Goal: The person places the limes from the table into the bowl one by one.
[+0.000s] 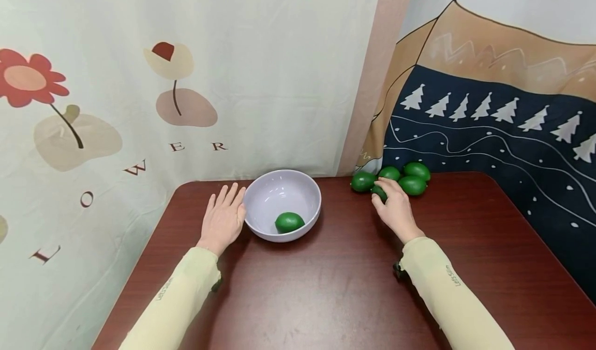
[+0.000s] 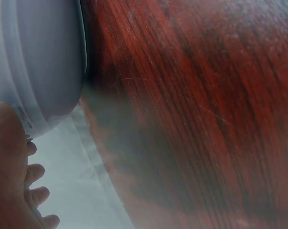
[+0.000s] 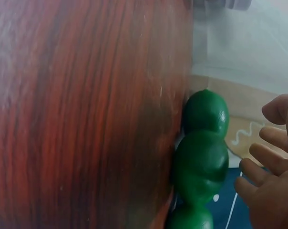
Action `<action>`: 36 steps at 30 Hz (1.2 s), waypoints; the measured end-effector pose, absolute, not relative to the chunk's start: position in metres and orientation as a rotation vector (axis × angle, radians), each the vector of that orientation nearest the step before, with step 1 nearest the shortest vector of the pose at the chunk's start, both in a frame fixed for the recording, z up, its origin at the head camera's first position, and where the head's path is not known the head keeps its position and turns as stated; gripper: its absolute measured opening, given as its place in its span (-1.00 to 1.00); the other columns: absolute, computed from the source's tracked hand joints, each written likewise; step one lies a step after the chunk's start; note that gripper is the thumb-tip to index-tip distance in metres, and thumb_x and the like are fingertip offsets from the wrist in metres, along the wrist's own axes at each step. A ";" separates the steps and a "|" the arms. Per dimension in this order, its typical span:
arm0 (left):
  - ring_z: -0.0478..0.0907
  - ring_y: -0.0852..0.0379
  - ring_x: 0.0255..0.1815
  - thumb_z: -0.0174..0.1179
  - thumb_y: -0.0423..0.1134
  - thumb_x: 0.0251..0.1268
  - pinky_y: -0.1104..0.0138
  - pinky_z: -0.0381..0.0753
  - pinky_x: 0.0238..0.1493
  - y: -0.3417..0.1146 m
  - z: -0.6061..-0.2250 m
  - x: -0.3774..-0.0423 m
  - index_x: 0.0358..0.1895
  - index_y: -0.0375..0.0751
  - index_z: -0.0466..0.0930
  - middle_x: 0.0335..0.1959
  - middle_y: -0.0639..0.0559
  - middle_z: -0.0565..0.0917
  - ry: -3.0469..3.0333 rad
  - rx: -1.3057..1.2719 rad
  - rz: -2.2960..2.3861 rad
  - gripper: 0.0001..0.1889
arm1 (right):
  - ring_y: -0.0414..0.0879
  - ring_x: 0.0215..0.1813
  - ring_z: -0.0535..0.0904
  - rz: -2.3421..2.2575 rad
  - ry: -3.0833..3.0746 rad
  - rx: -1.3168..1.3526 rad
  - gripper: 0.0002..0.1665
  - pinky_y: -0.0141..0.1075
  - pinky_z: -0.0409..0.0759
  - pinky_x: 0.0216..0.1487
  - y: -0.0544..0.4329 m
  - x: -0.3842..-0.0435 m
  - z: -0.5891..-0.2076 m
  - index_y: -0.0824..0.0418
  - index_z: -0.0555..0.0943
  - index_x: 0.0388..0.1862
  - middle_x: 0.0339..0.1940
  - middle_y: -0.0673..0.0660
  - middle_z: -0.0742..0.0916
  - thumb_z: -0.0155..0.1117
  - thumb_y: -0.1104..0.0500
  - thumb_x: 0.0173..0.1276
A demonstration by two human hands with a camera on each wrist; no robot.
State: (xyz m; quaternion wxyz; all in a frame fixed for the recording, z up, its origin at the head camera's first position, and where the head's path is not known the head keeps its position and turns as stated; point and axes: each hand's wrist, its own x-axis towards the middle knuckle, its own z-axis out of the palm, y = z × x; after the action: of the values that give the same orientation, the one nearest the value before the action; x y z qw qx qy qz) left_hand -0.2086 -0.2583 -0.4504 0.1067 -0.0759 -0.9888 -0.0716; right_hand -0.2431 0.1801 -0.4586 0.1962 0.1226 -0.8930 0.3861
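A pale lilac bowl stands near the table's back edge with one green lime inside it. My left hand is at the bowl's left side, fingers straight and spread; in the left wrist view the thumb side lies against the bowl. To the right, my right hand hovers at a lime at the front of a group. The right wrist view shows its fingers loosely bent, apart from the limes, with nothing between them. Part of the front lime is hidden by the hand.
Several more limes lie around the right hand by the back edge. The dark red wooden table meets a pale printed curtain behind, with a navy tree-patterned cloth at the right.
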 end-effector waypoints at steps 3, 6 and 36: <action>-0.02 -0.25 0.68 -0.29 -0.10 0.65 -0.20 -0.07 0.63 -0.258 -0.449 -0.209 0.61 -0.18 0.24 0.64 -0.20 0.21 -2.919 -0.223 -0.214 -0.42 | 0.31 0.43 0.44 1.079 -2.506 0.302 -0.55 0.19 0.42 0.44 0.185 -0.246 -0.460 0.45 0.62 0.23 0.37 0.39 0.57 0.26 0.33 0.38; -0.02 -0.26 0.68 -0.29 -0.10 0.66 -0.20 -0.06 0.63 -0.258 -0.449 -0.208 0.61 -0.18 0.24 0.64 -0.20 0.20 -2.922 -0.226 -0.215 -0.42 | 0.32 0.44 0.43 1.074 -2.513 0.272 -0.54 0.18 0.40 0.45 0.189 -0.248 -0.462 0.46 0.62 0.23 0.38 0.40 0.57 0.27 0.34 0.37; -0.01 -0.25 0.68 -0.28 -0.11 0.66 -0.19 -0.05 0.63 -0.257 -0.448 -0.207 0.59 -0.19 0.26 0.64 -0.19 0.21 -2.916 -0.226 -0.214 -0.43 | 0.40 0.48 0.31 1.043 -2.748 0.207 -0.34 0.23 0.31 0.50 0.206 -0.265 -0.474 0.45 0.43 0.43 0.46 0.48 0.42 0.28 0.25 0.41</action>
State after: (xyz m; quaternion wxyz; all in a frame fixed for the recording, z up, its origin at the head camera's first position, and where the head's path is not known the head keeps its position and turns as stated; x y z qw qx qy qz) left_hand -0.2074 -0.2571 -0.4482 0.1042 -0.0765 -0.9889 -0.0727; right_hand -0.2649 0.2056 -0.4736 0.0973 0.0698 -0.9281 0.3524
